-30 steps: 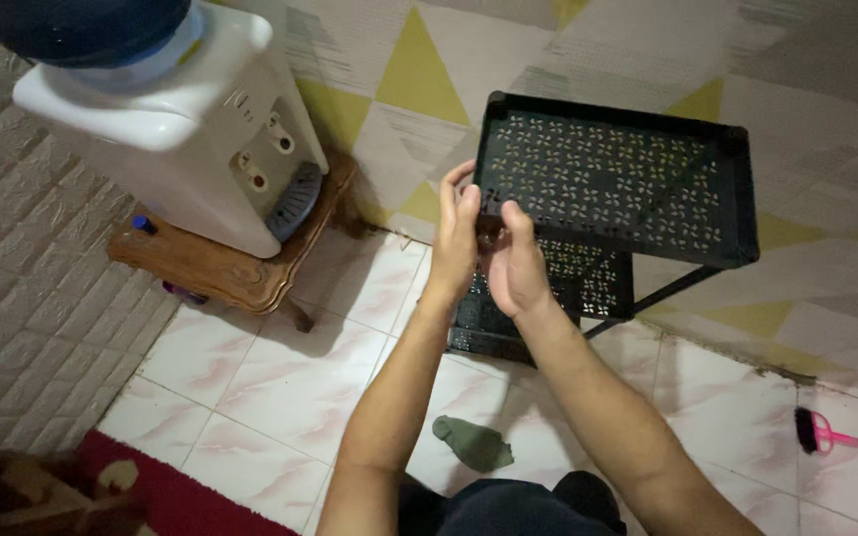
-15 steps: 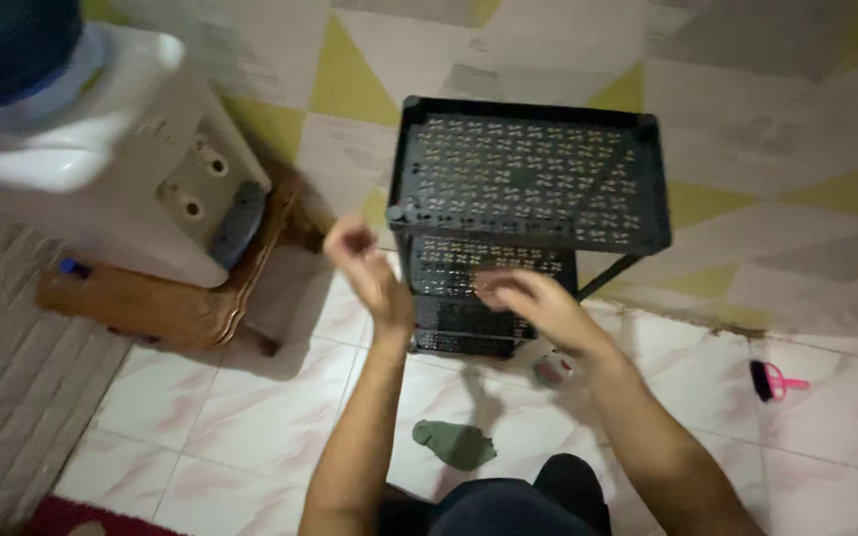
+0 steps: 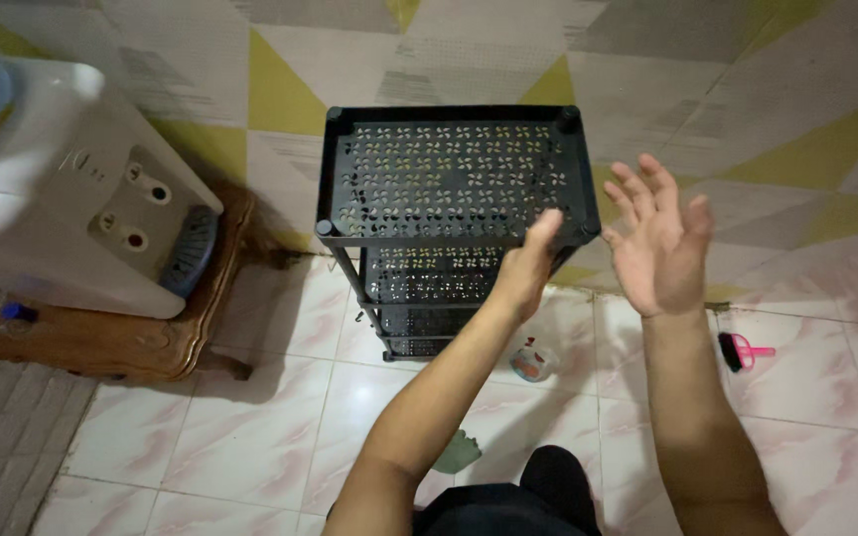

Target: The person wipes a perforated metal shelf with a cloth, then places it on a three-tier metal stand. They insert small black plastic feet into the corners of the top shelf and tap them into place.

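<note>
Honestly, the black perforated rack was found standing upright on the tiled floor, pushed back against the patterned wall. Its top shelf was bare, and two lower shelves could be made out underneath.

The work in hand was judged to be the positioning or steadying of that rack, somewhere between one hold and another, since only one hand was at it. The left hand was stretched forward to the front right corner of the top shelf, with the thumb raised over the rim. The other fingers were hidden behind the hand, so it couldn't be told whether the edge was gripped or just touched. The right hand was held up in the air just beside that same corner, apart from the rack, with the palm turned inward and the fingers spread wide, and nothing was held in it.

For a proper two-handed hold, the right palm would need to be brought in against the right side of the shelf, opposite the left.

A white water dispenser was seen on a low wooden stand to the left, and a pink brush lay on the floor to the right.
</note>
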